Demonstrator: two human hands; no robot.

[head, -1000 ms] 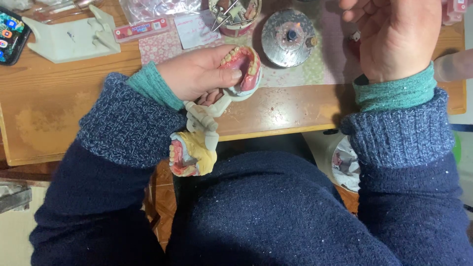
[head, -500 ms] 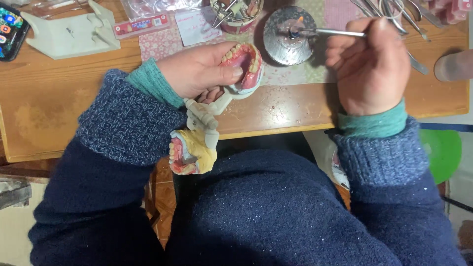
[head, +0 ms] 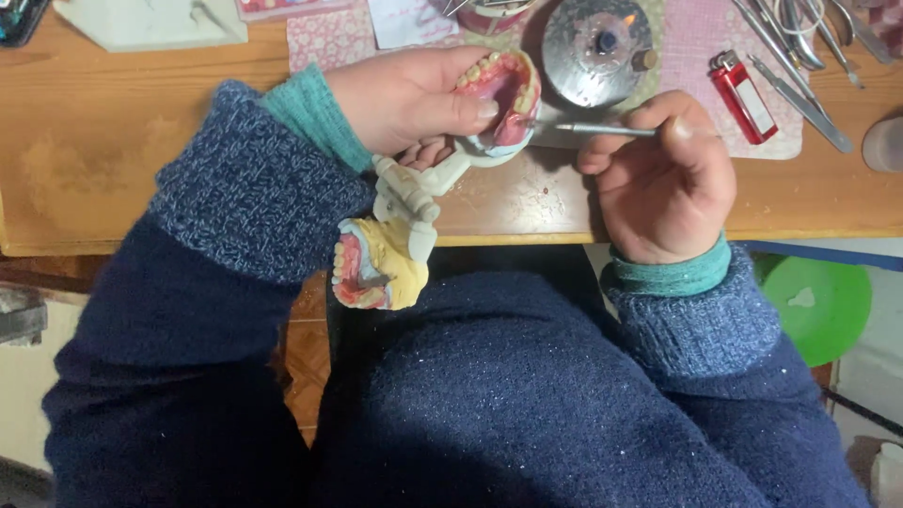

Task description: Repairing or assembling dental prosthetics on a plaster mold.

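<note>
Your left hand (head: 414, 99) wraps its fingers around a set of pink gums with white teeth (head: 503, 89), and your thumb presses on the side so it does not wobble. You tip the teeth toward you, likely so you can see inside them. The pink set sits on a white hinged frame (head: 414, 188), and a second set of teeth on a yellow base (head: 376, 263) hangs down from that frame, over the table edge and near your lap. Your right hand (head: 663, 179) pinches a thin metal tool (head: 602, 130) like a pencil, with the fingers curled tight around it. The sharp tip points left and comes just up to the pink gums, so the teeth lie right beside this hand, a little up and to the left. I think you hold the tool low and flat so the tip stays steady. Just behind the tool stands a round metal burner (head: 597, 47) with a small flame. A red lighter (head: 741, 94) lies near it, and more metal tools (head: 800, 56) rest at the far right of the wooden table (head: 113, 160).
</note>
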